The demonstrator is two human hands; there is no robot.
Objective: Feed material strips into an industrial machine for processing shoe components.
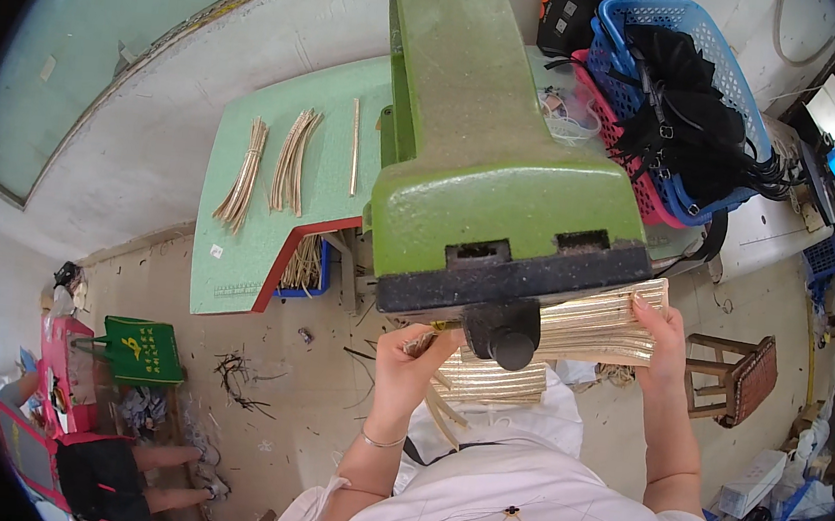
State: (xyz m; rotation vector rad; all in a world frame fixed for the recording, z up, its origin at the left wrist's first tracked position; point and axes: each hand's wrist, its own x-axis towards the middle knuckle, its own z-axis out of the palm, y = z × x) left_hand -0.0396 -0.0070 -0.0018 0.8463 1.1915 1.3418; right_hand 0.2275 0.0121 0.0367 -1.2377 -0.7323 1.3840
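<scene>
A green machine head [502, 218] with a black lower edge and a round black knob [512, 348] hangs over my hands and hides part of the work. To the right of the knob, my right hand [663, 339] grips the end of a flat sheet of shiny gold strips [597, 323], thumb on top. My left hand [405, 370] is closed at the machine's left lower edge; what its fingers pinch is partly hidden. Below the knob, over my lap, lies another gold striped piece [496, 383], with loose narrow strips [444, 419] hanging beside it.
A green-topped table [235, 273] at the left carries bundles of gold strips [293, 163]. Blue and pink baskets [612, 18] with black strapped goods stand at the back right. A wooden stool [749, 383] is at the right. Another person [105, 477] sits at the lower left.
</scene>
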